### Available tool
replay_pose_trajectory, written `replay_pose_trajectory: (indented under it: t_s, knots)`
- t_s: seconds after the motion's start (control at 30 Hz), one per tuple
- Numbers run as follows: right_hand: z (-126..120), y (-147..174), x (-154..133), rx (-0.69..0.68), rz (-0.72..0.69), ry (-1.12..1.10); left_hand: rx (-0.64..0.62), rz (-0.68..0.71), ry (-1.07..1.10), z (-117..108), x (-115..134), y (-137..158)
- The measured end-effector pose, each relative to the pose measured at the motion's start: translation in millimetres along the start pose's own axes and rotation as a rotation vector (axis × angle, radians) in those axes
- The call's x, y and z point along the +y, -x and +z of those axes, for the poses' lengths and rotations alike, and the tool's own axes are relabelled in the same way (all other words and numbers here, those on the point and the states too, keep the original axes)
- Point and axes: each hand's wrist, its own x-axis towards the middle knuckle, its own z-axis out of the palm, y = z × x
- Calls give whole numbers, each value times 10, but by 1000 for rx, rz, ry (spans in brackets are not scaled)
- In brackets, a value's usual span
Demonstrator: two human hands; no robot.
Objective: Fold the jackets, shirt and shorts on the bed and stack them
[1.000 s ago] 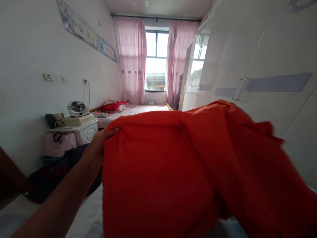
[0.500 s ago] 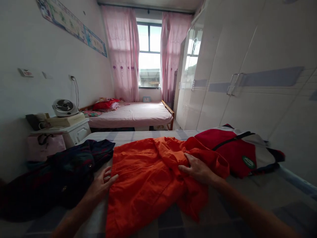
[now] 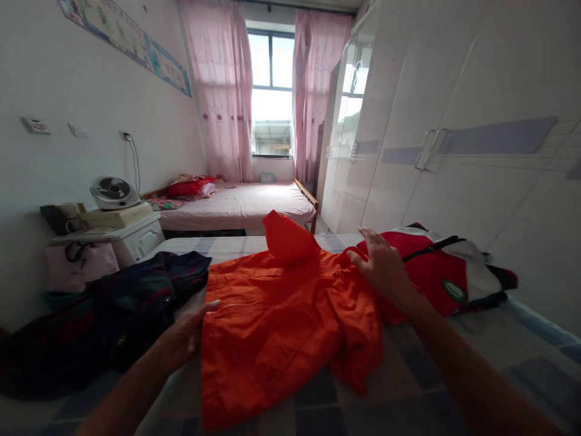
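A bright orange, thin woven-cloth jacket (image 3: 272, 327) is laid out across a blue-and-white checked bed sheet (image 3: 408, 387), directly in front of the person. Judged from how the cloth lies, the spreading is only partly done: the near left portion is fairly flat, with its straight hem and a zipped opening exposed, while the right side is left bunched in deep folds. One pointed orange flap, apparently a sleeve, is raised above the far edge and is not yet settled. Much of the smoothing therefore seems to be left.

The left hand (image 3: 188, 339) is placed at the hem, its thumb laid along the edge; whether any cloth is pinched beneath cannot be told. The right hand (image 3: 384, 263) is held over the jacket's far right end, thumb and fingers spread wide — no cloth is seen gripped by it.

The jacket is flanked by two other garments. On the left, a dark navy, red-patterned garment with round shiny fasteners (image 3: 136, 303) is left in a loose heap; on the right, a red, white and black garment with a green oval badge (image 3: 436, 272) is gathered into a compact bundle — neither is being handled.
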Motion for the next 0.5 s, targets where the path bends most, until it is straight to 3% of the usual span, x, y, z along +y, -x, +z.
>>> replay_pose_trajectory:
  t_s: [0.1,0.17,0.3,0.4,0.5]
  knots:
    - [-37,585,293,-12,90,365,-36,56,-139,101,-45,-40]
    - [-46,818,444,-95,177,463,-59,98,-147,222,-52,-91]
    - [-153,783,630,-361,290,255,-75,74,-83,431,78,-132]
    - [-404,568,819,-264,357,58,-13,133,-51,377,279,35]
    - [-672,519,1144,-112,428,50,72,250,-83,89,378,348]
